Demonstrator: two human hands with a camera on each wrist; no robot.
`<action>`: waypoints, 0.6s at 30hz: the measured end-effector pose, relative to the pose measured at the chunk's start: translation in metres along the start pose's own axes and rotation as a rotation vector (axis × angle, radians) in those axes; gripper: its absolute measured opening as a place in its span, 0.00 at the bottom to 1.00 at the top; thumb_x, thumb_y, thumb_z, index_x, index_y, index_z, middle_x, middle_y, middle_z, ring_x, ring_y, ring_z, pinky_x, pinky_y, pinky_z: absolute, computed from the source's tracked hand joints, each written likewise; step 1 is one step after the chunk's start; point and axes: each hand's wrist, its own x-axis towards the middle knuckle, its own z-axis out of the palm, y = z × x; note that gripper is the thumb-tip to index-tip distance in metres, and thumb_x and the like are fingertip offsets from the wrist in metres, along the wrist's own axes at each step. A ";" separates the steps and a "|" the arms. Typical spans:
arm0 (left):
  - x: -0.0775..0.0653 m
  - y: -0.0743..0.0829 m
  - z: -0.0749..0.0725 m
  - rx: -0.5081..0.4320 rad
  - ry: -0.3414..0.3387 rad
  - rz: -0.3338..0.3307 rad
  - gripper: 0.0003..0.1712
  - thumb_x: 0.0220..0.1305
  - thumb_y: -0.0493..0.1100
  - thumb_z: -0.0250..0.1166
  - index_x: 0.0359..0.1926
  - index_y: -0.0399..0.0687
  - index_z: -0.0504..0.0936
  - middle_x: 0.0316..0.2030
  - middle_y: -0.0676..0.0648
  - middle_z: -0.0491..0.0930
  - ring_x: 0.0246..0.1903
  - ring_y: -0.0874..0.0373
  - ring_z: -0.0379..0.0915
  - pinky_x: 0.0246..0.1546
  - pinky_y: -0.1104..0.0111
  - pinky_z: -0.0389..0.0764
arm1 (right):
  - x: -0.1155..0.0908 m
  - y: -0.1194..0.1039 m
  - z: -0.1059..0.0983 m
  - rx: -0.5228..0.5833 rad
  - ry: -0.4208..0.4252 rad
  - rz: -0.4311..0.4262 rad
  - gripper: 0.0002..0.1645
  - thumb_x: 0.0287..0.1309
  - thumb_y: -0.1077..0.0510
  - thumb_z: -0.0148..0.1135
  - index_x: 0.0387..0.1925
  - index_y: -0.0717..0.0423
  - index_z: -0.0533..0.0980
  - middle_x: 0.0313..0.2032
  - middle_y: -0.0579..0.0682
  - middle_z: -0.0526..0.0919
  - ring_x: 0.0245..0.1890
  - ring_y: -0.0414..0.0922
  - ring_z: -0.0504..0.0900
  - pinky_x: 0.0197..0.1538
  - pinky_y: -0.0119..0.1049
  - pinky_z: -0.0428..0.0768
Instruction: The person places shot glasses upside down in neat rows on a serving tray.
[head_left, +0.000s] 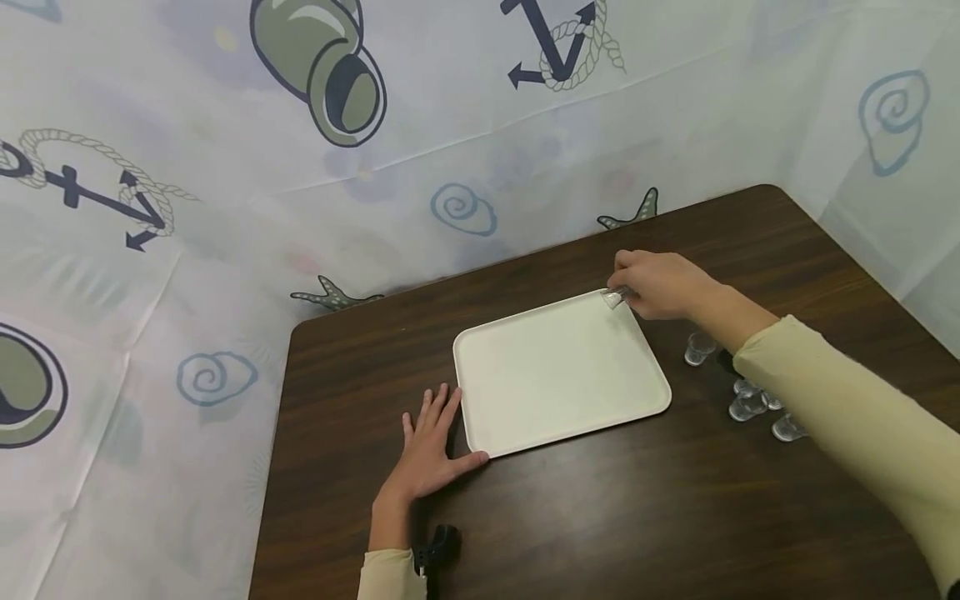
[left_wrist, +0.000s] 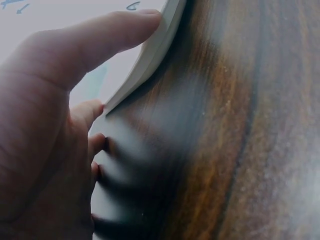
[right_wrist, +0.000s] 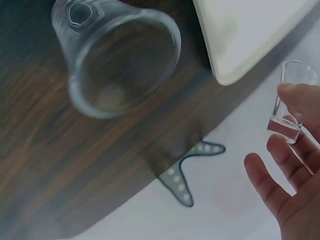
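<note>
A cream rectangular tray [head_left: 562, 371] lies on the dark wooden table. My left hand [head_left: 427, 454] is spread at its left side, the thumb at the near left corner and the index fingertip at the left edge. In the left wrist view the thumb [left_wrist: 115, 37] lies along the tray rim [left_wrist: 160, 55]. Over the far right corner, my right hand [head_left: 663, 283] pinches a small clear shot glass [head_left: 615, 296]. The right wrist view shows this shot glass [right_wrist: 284, 122] between thumb and fingers, with a thick base.
Several more clear shot glasses [head_left: 747, 406] stand right of the tray, partly hidden by my right sleeve [head_left: 847, 417]. One glass [right_wrist: 125, 60] looms large in the right wrist view. A patterned curtain [head_left: 465, 108] hangs behind the table [head_left: 600, 517]. A black device [head_left: 438, 546] sits at my left wrist.
</note>
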 end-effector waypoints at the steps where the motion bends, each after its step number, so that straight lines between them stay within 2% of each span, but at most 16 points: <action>1: 0.000 0.000 0.001 0.002 -0.001 0.000 0.60 0.51 0.72 0.64 0.76 0.60 0.44 0.75 0.45 0.42 0.74 0.41 0.31 0.61 0.32 0.32 | 0.003 -0.002 0.002 -0.038 -0.017 -0.016 0.14 0.53 0.65 0.63 0.42 0.52 0.83 0.36 0.48 0.73 0.32 0.43 0.74 0.27 0.36 0.74; 5: 0.002 -0.001 0.002 0.011 0.002 -0.009 0.60 0.51 0.74 0.63 0.76 0.61 0.43 0.75 0.46 0.41 0.74 0.42 0.30 0.62 0.32 0.31 | 0.016 -0.012 0.010 -0.195 -0.092 -0.082 0.14 0.51 0.68 0.66 0.41 0.55 0.83 0.37 0.50 0.72 0.35 0.47 0.73 0.28 0.37 0.74; 9: 0.002 -0.002 0.003 0.009 0.012 -0.002 0.60 0.51 0.73 0.63 0.76 0.61 0.43 0.75 0.45 0.41 0.74 0.41 0.30 0.61 0.32 0.31 | 0.023 -0.019 0.017 -0.306 -0.136 -0.127 0.11 0.47 0.69 0.69 0.35 0.56 0.82 0.38 0.52 0.73 0.35 0.49 0.72 0.33 0.39 0.75; 13: 0.002 -0.001 0.007 0.000 0.008 0.010 0.60 0.52 0.72 0.63 0.76 0.58 0.44 0.75 0.43 0.41 0.73 0.39 0.30 0.61 0.32 0.31 | 0.024 -0.023 0.024 -0.340 -0.150 -0.148 0.09 0.46 0.68 0.71 0.32 0.57 0.81 0.37 0.53 0.73 0.35 0.50 0.71 0.36 0.40 0.74; 18: 0.001 0.001 0.004 0.019 0.012 -0.007 0.60 0.51 0.74 0.62 0.76 0.59 0.44 0.75 0.45 0.42 0.74 0.41 0.31 0.61 0.32 0.32 | 0.027 -0.028 0.029 -0.352 -0.138 -0.158 0.09 0.46 0.68 0.72 0.31 0.57 0.81 0.38 0.54 0.73 0.37 0.51 0.71 0.41 0.42 0.74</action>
